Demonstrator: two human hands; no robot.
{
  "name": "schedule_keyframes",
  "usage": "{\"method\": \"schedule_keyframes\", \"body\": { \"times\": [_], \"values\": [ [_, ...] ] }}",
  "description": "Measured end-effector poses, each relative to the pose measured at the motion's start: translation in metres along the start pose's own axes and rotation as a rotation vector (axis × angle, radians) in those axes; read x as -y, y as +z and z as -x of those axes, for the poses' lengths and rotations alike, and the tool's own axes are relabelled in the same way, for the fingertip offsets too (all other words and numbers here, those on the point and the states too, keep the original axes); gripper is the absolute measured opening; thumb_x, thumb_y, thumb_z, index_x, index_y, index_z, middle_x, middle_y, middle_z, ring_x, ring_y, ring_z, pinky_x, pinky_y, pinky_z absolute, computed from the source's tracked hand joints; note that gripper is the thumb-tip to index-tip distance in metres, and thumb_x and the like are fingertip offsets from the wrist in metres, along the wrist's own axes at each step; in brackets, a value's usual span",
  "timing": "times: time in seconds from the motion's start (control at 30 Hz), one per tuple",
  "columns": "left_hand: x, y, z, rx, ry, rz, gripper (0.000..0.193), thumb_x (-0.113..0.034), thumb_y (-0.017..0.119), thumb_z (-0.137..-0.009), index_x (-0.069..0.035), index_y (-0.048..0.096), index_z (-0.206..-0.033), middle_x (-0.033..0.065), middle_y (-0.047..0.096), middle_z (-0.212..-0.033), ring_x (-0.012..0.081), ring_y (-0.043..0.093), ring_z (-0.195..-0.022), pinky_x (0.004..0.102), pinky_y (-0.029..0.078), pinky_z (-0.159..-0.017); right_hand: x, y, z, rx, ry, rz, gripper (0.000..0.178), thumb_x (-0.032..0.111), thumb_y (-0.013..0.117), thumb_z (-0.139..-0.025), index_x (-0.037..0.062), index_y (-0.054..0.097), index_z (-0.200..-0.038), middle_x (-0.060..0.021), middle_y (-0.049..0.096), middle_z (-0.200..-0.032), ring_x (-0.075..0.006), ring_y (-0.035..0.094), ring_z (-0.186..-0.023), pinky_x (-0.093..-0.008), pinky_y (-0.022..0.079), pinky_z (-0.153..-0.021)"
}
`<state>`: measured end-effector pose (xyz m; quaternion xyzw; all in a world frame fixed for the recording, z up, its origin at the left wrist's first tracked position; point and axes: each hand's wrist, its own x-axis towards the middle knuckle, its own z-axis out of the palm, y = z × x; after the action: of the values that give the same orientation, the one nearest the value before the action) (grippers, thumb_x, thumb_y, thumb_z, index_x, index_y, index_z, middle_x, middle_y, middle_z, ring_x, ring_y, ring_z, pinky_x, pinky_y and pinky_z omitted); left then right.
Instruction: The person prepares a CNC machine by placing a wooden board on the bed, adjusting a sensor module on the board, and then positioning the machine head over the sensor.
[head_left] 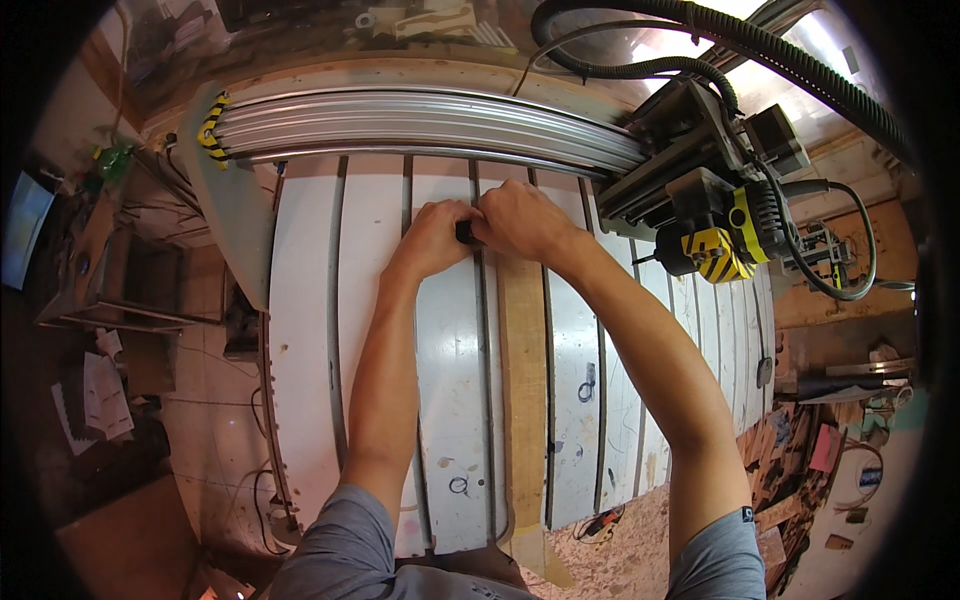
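Observation:
Both my arms reach forward over a white slotted machine bed (pixel 450 360). Between my hands sits a small black knob-like piece (pixel 465 232), over one of the bed's dark slots near the far end of a wooden plank (pixel 523 400). My left hand (pixel 438 236) is closed, its fingers curled against the piece from the left. From the right, my right hand (pixel 524 218) is closed too, its fingers bent down on the same piece. Most of the piece is hidden by my fingers, so its full shape does not show. The plank lies lengthwise along the bed, running toward me.
A silver gantry beam (pixel 420 125) spans the bed just beyond my hands. At its right hangs a spindle head (pixel 715 235) with yellow-black stripes, its bit close to my right forearm. A ribbed black hose (pixel 790 75) arches above. Wood scraps (pixel 785 480) lie at the right.

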<state>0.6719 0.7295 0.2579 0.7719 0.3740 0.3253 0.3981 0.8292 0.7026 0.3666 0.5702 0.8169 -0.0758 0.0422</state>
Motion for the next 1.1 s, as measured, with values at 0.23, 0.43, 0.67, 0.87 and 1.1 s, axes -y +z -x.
{"method": "schedule_keyframes", "body": {
  "times": [0.23,0.43,0.67,0.87,1.1],
  "values": [
    [-0.001,0.001,0.000,-0.006,0.086,-0.075,0.038,0.001,0.084,-0.069,-0.004,0.077,-0.107,0.0177,0.077,-0.103,0.0343,0.075,-0.095,0.0391,0.058,-0.091,-0.008,0.015,-0.001,-0.054,0.175,-0.207,0.032,0.026,0.067,-0.089,-0.0025,0.076,-0.079,-0.0265,0.071,-0.079,-0.0461,0.071,-0.081,-0.0509,0.057,-0.082],
    [-0.004,0.000,-0.001,0.028,-0.027,0.024,0.038,0.000,0.084,-0.070,-0.006,0.077,-0.107,0.0151,0.078,-0.104,0.0345,0.075,-0.099,0.0395,0.057,-0.093,-0.009,-0.006,0.012,-0.064,-0.110,-0.153,0.020,0.018,0.071,-0.089,-0.0004,0.073,-0.097,-0.0232,0.074,-0.094,-0.0431,0.072,-0.090,-0.0505,0.056,-0.086],
    [-0.002,0.000,-0.001,0.025,-0.015,-0.027,0.039,-0.004,0.087,-0.070,-0.002,0.075,-0.107,0.0171,0.077,-0.102,0.0358,0.074,-0.096,0.0407,0.057,-0.086,-0.010,-0.005,0.005,0.055,-0.152,-0.135,0.022,0.010,0.071,-0.089,0.0026,0.073,-0.110,-0.0205,0.076,-0.100,-0.0405,0.074,-0.095,-0.0484,0.059,-0.087],
    [-0.004,-0.002,0.000,0.011,-0.067,0.013,0.037,-0.007,0.090,-0.070,0.000,0.073,-0.103,0.0187,0.077,-0.100,0.0341,0.075,-0.092,0.0399,0.058,-0.084,-0.001,-0.005,0.006,-0.027,-0.223,-0.042,0.019,0.005,0.070,-0.088,0.0047,0.076,-0.106,-0.0198,0.077,-0.101,-0.0383,0.075,-0.095,-0.0473,0.060,-0.086],
    [-0.005,-0.001,-0.001,0.032,-0.055,0.021,0.037,-0.003,0.088,-0.070,-0.001,0.075,-0.105,0.0168,0.078,-0.099,0.0298,0.076,-0.091,0.0377,0.058,-0.083,-0.002,0.009,0.004,-0.129,-0.102,-0.118,0.014,0.008,0.072,-0.081,-0.0007,0.074,-0.091,-0.0225,0.073,-0.084,-0.0418,0.073,-0.086,-0.0510,0.057,-0.083]
  ]
}}
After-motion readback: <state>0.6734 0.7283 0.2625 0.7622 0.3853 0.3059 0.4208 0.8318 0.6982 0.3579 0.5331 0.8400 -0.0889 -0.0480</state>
